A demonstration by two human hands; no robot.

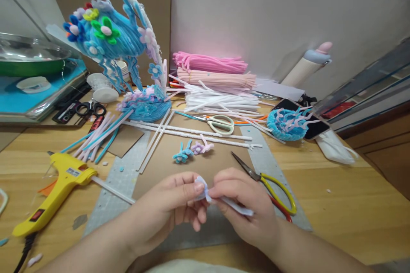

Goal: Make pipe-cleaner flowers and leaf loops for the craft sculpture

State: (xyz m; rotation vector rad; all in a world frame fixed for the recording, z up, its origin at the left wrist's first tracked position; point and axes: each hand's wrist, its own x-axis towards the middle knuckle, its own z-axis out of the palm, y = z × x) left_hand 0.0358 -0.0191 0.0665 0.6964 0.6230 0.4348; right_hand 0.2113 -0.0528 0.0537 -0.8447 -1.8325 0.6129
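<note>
Over the middle of the mat, both hands are on a pale lavender pipe cleaner (237,206). My left hand (174,198) pinches its looped end between thumb and forefinger, the other fingers curled loosely below. My right hand (245,202) is closed round the straight part close by, and a tail sticks out under the palm. Just beyond lie a small blue pipe-cleaner flower (181,156) and a lilac one (199,148). Yellow-and-red handled cutters (278,192) rest beside my right hand, their blades pointing away to the left.
At left lies a yellow glue gun (65,192) with its stick poking toward my left forearm. A tall blue flower-covered craft piece (118,36) stands behind. Pipe-cleaner bundles (221,104), light-handled scissors (221,124) and a round blue piece (283,124) sit farther back.
</note>
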